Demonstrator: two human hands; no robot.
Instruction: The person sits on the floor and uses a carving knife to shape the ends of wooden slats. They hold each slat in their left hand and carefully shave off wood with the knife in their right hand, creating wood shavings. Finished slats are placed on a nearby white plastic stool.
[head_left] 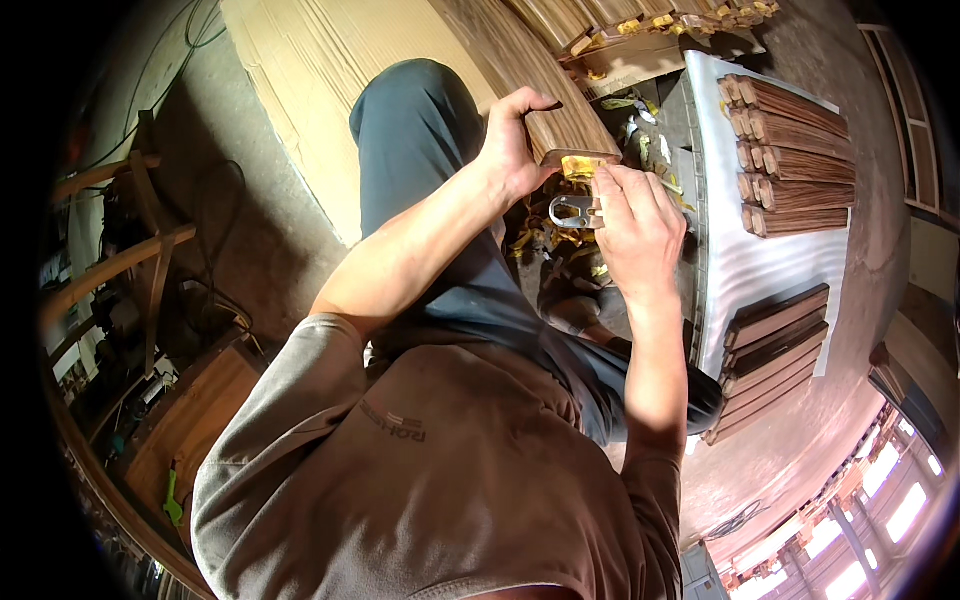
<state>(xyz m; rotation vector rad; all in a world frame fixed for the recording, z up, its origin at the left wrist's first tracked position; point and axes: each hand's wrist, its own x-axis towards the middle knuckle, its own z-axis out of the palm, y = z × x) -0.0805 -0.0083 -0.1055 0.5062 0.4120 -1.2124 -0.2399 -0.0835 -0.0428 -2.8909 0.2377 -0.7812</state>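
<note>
My left hand (pixel 512 150) grips the near end of a long brown wooden board (pixel 550 95), with its thumb along the side and its other fingers mostly hidden. Yellow tape (pixel 580 167) covers part of the board's end. Close beside it, my right hand (pixel 640 215) has its fingers curled at the tape and round a silver metal tool (pixel 572 211) with an oval loop. The tool's working end is hidden by the fingers, so I cannot make out its kind. My dark-trousered knee (pixel 415 110) is raised left of the board.
Scraps of peeled tape (pixel 640 125) litter the floor below my hands. More boards with yellow-taped ends (pixel 650 25) lie at the far side. On a white sheet (pixel 730 270) at right rest stacked wooden pieces (pixel 800 150). Cardboard (pixel 310 90) lies far left, wooden frames (pixel 150 245) at left.
</note>
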